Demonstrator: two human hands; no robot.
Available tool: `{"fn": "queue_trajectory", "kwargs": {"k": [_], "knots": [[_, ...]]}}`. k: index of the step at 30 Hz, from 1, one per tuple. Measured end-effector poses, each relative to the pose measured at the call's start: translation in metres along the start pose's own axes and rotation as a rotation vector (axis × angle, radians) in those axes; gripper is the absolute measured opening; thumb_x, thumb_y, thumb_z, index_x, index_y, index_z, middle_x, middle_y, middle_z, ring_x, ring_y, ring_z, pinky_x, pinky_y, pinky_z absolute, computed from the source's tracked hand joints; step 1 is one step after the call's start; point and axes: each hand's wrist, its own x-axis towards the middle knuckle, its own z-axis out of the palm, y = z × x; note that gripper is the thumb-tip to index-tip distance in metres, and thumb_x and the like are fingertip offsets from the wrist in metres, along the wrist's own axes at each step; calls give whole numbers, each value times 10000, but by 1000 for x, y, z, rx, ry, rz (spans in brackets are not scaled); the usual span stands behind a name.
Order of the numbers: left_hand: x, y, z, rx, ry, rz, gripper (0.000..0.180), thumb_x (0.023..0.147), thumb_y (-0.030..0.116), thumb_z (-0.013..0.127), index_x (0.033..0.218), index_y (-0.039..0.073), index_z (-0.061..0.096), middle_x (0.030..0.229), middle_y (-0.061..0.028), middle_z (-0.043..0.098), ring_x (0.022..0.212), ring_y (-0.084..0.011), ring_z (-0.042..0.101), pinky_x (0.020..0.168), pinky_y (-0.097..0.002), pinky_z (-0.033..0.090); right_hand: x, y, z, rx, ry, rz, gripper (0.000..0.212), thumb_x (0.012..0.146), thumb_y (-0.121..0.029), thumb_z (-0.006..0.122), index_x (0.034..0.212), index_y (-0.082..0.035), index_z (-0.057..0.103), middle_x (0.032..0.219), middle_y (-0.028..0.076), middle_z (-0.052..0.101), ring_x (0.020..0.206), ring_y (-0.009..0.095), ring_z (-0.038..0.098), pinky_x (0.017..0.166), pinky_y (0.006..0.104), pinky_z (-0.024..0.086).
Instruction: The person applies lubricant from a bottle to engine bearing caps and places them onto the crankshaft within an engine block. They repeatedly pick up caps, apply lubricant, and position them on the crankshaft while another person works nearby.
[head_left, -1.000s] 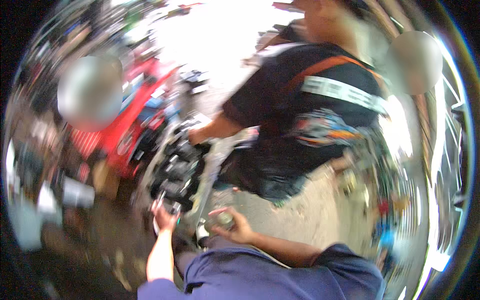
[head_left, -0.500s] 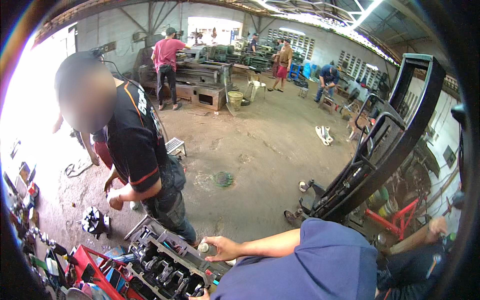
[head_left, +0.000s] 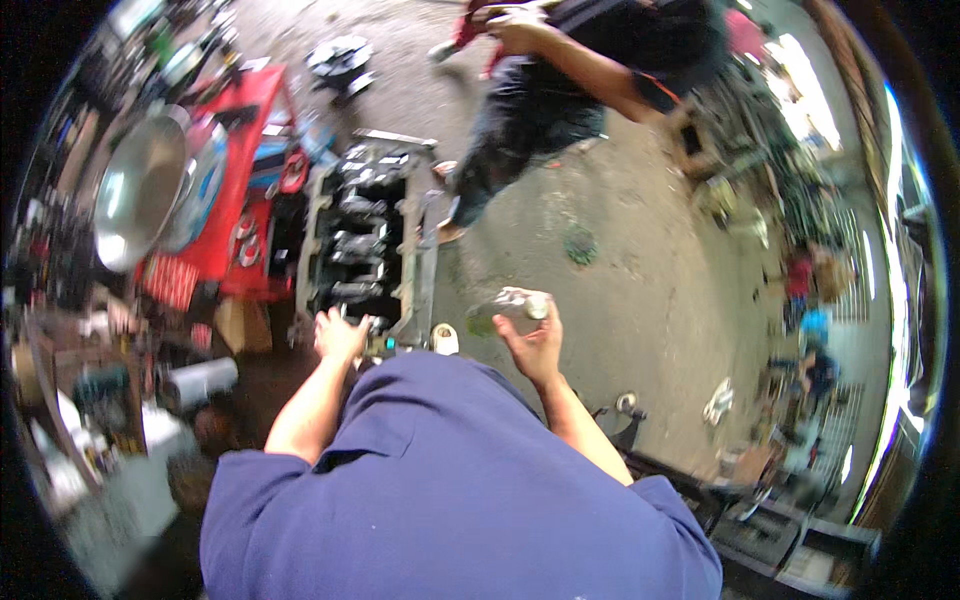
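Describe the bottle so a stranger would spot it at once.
Find the long engine with open, dark insides, left of the picture's middle, then go right from its near end to the person's right hand. The bottle is in that hand, above the floor. Unlike the dark metal engine, it looks see-through, with a pale round cap.

Floor (head_left: pixel 650 300): grey-brown, stained, greenish patch (head_left: pixel 580 245) near middle. On it: round dark metal part (head_left: pixel 340 62) toward top, blurred; pale part (head_left: pixel 718 400) at lower right. Red stand (head_left: pixel 222 255) at left: red-and-black item (head_left: pixel 293 172) on it, metal basin (head_left: pixel 138 195) at left edge. Engine block's (head_left: pixel 360 240) support hidden.
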Motion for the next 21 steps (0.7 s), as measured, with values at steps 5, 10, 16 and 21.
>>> {"fn": "queue_trajectory", "kwargs": {"k": [5, 10, 16, 21], "knots": [[-6, -21, -16, -164, 135, -1, 725, 776, 476, 754, 1277, 19, 497, 1289, -212, 483, 1235, -392, 481, 1025, -483, 435, -10, -9, 9, -40, -98, 108, 391, 810, -14, 783, 1151, -25, 592, 1084, 60, 669, 983, 134, 621, 881, 291, 503], [19, -1, -14, -252, 222, 76, 892, 706, 449, 823, 1378, 42, 401, 1345, -190, 422, 1284, -383, 430, 1077, -491, 388, -5, -16, 14, -51, -108, 94, 419, 804, -29, 793, 1167, -3, 587, 1074, 79, 677, 976, 143, 639, 861, 287, 516], [69, 59, -4, -180, 200, 79, 1148, 645, 527, 863, 1492, 60, 244, 1508, -300, 242, 1420, -454, 278, 1171, -514, 272, 2, -9, 6, -125, -139, 57, 408, 807, -21, 780, 1161, 8, 580, 1124, 106, 660, 1025, 169, 615, 919, 309, 490], [115, 97, 12, -55, 144, -127, 1171, 628, 537, 862, 1499, 69, 236, 1538, -283, 209, 1436, -429, 260, 1172, -519, 270, 35, 22, -21, -61, -285, 194, 445, 790, 6, 792, 1173, -7, 566, 1180, 120, 665, 1040, 169, 626, 924, 311, 503]]}}
